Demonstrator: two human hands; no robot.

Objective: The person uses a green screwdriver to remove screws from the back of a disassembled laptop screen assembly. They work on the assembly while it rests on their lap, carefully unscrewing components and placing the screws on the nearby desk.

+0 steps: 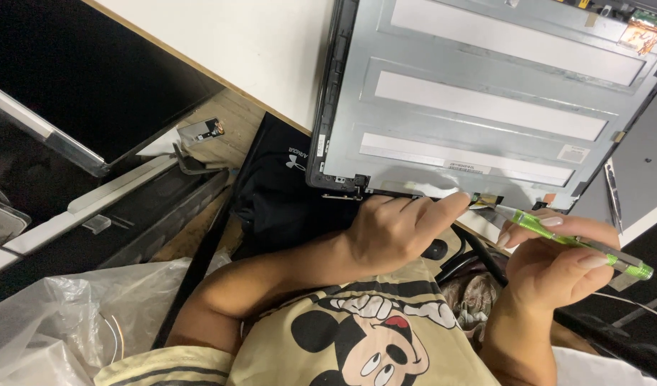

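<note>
— What is seen around the white tabletop [235,43]?

— A wood-coloured edge is shown along its lower side. Below and left of it, dark flat panels with pale metal frames [92,93] are stacked.

— And further down from the tabletop?

— A clear plastic bag [64,314] is found at the lower left, and a black cloth [278,193] is laid just under the edge. Even, soft light is cast throughout.

Panel [485,93] on table [257,43] — hands below

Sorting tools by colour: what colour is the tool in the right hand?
Translucent bright green tool, seen in the head view.
</note>
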